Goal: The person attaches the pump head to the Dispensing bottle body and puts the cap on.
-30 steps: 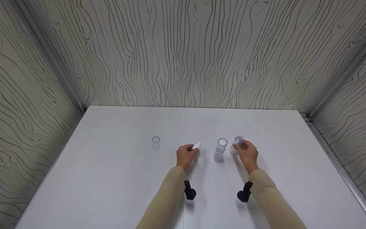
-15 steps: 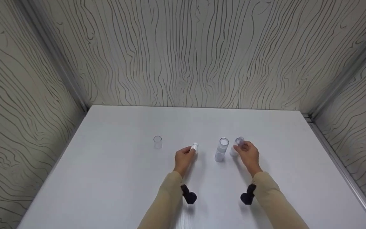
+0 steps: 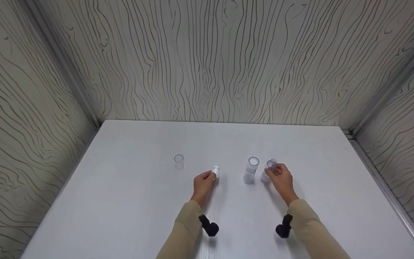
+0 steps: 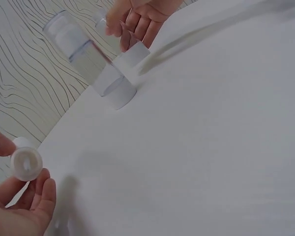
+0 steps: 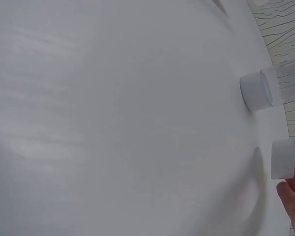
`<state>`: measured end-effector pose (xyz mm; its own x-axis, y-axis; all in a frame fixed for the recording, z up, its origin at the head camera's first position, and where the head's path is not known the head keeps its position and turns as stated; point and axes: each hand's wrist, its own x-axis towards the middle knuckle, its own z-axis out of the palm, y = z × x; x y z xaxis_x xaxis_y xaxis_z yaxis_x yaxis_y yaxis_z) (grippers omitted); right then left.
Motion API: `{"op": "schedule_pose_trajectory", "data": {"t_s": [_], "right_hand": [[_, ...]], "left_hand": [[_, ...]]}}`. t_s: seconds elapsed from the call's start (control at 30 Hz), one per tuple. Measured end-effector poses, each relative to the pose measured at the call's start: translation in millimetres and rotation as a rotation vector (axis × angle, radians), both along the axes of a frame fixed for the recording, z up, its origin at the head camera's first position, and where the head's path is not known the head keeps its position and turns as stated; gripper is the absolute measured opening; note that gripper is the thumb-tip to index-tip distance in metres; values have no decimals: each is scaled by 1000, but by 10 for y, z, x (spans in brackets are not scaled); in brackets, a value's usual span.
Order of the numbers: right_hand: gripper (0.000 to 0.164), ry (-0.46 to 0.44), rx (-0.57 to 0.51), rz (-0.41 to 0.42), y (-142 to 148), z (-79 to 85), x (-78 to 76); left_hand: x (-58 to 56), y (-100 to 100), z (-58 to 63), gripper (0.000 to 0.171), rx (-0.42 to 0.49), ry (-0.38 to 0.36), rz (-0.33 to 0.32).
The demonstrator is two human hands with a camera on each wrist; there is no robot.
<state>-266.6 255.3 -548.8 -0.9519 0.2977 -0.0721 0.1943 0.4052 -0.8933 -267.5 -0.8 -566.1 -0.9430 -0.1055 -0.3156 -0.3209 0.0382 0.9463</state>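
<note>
Head view: The left hand point(image 3: 203, 185) pinches a small white part point(image 3: 215, 172); the right hand point(image 3: 282, 180) pinches a small container point(image 3: 271, 163). A tall clear container point(image 3: 251, 172) stands upright on the desk point(image 3: 120, 208) between the hands, nearer the right. Risk: a sideways sweep of the right hand could topple it, as it is narrow and close by. A clear cup point(image 3: 179, 162) stands well apart, left of the left hand; its transparency makes it easy to overlook and knock.

Left wrist view: The white part presents a round, hollow end. Risk: the fingertip hold is slight, so the part could slip or rotate.

Right wrist view: The small container's white base is visible; base contact with the desk cannot be confirmed. Risk: if it is raised, a loosened pinch could drop it. The desk surface is white, smooth-looking and faintly reflective; wall panels point(image 5: 280, 29) with dark wood-grain lines rise beyond its edge.
</note>
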Motion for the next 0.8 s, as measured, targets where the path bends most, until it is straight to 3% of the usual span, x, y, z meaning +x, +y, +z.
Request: {"op": "schedule_pose_trajectory", "data": {"t_s": [0.4,0.8], "right_hand": [[42,-2,40,39,7,-34,71],[37,22,91,119,-24,-47,136]], "left_hand": [[38,-98,-46,39,35,52,27],[57,-172,-41,39,60,15,39]]}}
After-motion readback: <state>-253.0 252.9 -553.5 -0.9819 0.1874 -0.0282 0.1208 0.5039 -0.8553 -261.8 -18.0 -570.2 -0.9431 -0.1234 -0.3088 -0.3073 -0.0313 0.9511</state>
